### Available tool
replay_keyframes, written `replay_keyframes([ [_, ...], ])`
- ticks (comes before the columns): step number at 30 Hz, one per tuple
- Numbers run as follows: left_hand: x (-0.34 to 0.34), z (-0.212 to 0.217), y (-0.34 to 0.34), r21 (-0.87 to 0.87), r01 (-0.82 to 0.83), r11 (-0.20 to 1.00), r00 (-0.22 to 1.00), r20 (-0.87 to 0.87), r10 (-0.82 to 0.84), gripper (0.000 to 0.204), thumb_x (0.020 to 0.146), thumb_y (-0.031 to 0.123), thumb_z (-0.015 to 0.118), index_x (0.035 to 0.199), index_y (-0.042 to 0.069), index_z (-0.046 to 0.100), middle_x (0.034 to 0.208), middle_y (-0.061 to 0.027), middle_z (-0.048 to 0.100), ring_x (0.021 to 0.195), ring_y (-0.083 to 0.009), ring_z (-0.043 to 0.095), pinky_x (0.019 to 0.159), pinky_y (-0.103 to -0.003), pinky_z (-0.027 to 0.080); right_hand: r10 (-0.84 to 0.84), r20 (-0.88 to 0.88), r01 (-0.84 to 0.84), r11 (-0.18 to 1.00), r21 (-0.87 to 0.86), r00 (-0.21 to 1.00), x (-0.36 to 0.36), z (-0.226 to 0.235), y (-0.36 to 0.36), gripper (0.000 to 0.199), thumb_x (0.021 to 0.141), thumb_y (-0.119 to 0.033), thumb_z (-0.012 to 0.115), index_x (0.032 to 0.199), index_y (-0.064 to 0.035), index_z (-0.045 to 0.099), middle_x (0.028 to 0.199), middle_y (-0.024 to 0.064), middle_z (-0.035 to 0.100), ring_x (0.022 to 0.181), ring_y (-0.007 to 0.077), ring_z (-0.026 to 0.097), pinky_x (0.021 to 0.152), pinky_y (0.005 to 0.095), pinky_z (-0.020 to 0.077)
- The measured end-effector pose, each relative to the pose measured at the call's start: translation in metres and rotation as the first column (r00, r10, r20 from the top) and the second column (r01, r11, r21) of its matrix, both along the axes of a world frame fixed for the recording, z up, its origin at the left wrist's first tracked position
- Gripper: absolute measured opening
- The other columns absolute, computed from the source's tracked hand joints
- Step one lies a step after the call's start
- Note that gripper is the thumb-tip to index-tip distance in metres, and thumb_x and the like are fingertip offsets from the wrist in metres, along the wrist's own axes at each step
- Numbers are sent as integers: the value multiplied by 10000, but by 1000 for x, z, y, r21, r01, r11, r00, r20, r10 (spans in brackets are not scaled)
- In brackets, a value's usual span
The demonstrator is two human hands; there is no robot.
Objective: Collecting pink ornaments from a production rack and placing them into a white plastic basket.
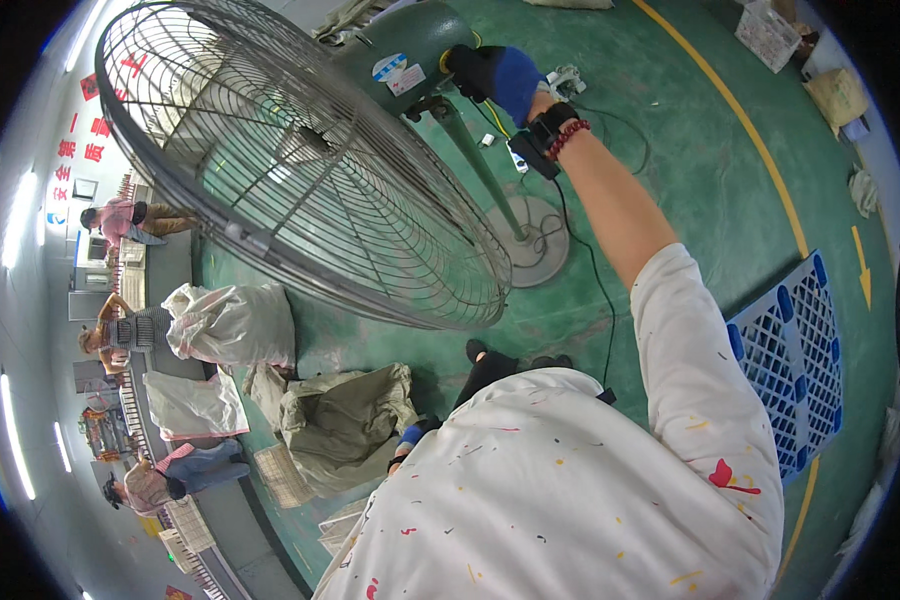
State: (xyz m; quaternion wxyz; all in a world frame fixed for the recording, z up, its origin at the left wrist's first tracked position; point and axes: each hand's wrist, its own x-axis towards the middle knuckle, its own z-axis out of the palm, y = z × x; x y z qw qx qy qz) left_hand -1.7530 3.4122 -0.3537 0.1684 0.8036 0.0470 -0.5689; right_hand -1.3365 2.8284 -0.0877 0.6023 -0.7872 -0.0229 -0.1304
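Observation:
A large pedestal fan (315,150) with a round wire guard fills the upper left, its green motor housing (370,65) behind the guard. My right hand (505,80), in a blue and black glove, reaches up to the rear of that housing, fingers closed against it. A dark wristband and a red bead bracelet circle that wrist. The fan's pole (480,165) runs down to a round grey base (540,245). My left hand (417,432), also gloved, hangs low beside my white shirt, beside a grey-green sack (350,420); its fingers are mostly hidden.
Cables and a white power strip (517,158) lie near the fan base. A blue plastic pallet (795,360) stands at the right, near a yellow floor line (760,130). White sacks (235,325) stand at the left, where several people (135,325) work along benches.

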Motion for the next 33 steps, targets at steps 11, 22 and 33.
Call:
replay_keyframes([
  [11, -9, 24, -2, 37, 18, 999, 1000, 12, -19, 389, 878, 412, 462, 963, 86, 658, 940, -147, 665, 893, -282, 628, 752, -378, 473, 71, -43, -59, 970, 234, 997, 23, -25, 1, 472, 844, -462, 578, 794, 3, 645, 687, 85, 637, 551, 153, 589, 535, 270, 475],
  [22, 3, 72, 8, 118, 56, 991, 997, 53, -63, 405, 877, 425, 457, 972, 86, 657, 953, -150, 663, 903, -289, 626, 760, -381, 471, 19, -106, 9, 964, 265, 994, 7, -2, 6, 478, 835, -471, 586, 790, 0, 655, 672, 91, 638, 552, 155, 593, 523, 263, 476],
  [33, -3, 111, 16, 188, 75, 979, 994, 61, -88, 421, 875, 439, 452, 981, 86, 655, 966, -153, 662, 913, -296, 624, 768, -384, 469, 61, -160, 0, 935, 354, 985, -12, 17, 8, 465, 838, -474, 561, 802, -22, 664, 707, 87, 654, 555, 168, 600, 528, 271, 488],
])
